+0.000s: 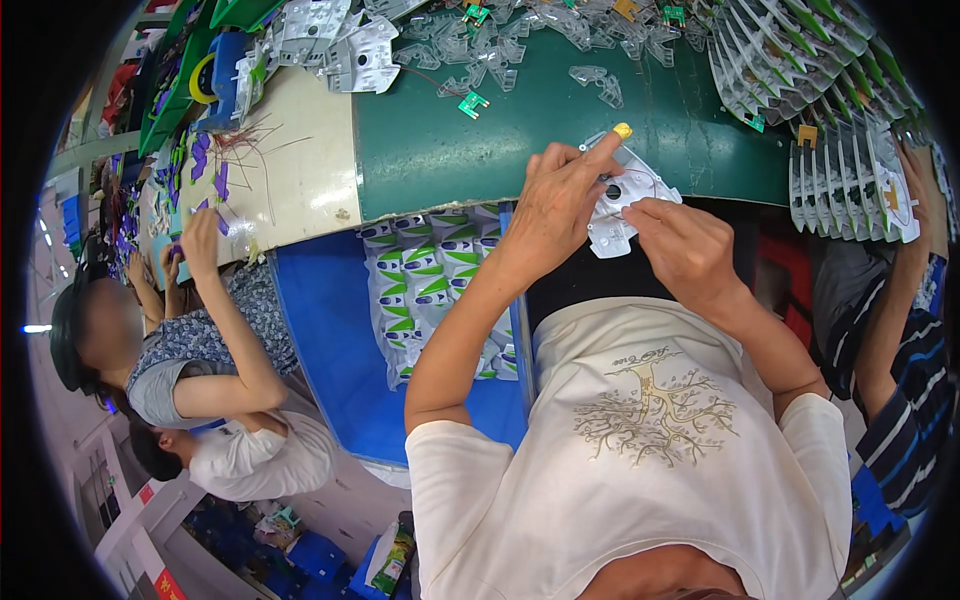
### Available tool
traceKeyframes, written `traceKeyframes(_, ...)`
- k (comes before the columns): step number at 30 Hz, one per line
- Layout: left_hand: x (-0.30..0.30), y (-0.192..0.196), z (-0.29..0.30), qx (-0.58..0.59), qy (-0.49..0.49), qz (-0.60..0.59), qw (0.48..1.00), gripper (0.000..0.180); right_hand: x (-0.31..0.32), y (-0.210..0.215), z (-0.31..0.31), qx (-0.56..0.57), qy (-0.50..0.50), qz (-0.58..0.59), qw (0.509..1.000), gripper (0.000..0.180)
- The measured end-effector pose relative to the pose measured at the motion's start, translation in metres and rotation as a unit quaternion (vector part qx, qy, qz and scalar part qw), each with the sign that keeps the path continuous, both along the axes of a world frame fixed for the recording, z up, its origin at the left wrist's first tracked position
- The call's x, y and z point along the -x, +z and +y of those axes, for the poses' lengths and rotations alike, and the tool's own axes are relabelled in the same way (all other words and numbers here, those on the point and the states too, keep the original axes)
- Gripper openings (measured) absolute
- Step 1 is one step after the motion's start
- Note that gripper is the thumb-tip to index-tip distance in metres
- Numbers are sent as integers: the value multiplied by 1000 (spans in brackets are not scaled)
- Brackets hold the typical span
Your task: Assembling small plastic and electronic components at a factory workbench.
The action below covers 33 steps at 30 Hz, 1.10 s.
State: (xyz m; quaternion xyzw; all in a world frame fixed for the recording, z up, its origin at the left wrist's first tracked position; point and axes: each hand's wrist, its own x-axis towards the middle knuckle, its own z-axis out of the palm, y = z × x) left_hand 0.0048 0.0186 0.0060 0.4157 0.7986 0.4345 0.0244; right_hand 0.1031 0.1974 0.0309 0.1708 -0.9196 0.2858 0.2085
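Note:
A white moulded plastic shell (610, 228) with a round dark hole is held over the front edge of the green work surface. My left hand (556, 196) grips it from the left, its index finger stretched along the far edge. On that fingertip sits a yellow cover (623, 130). My right hand (688, 246) is closed in a pinch at the shell's near right side. Whether a small part or wire lies in this pinch is hidden by the fingers. A thin wire seems to run along the shell's upper right part.
Clear plastic pieces (480, 50) and a green circuit board (473, 104) lie at the back. Stacked white shells (850, 180) stand at right, near a co-worker's arm (890, 300). A blue bin (330, 340) with bagged white-green parts stands below left. Co-workers (215, 350) sit at left.

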Motion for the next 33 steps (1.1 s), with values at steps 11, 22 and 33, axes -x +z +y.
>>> traceKeyframes(11, 7, -7, 0, -31, -15, -6, 999, 68, -9, -5, 20, 164, -170, -162, 958, 18)
traceKeyframes(22, 4, 24, -9, -104, 101, -27, 989, 44, -69, 99, 110, 267, -309, 81, 909, 14)
traceKeyframes(33, -9, 10, -3, -64, 63, -30, 996, 35, -67, 93, 245, 324, -384, 37, 864, 22)
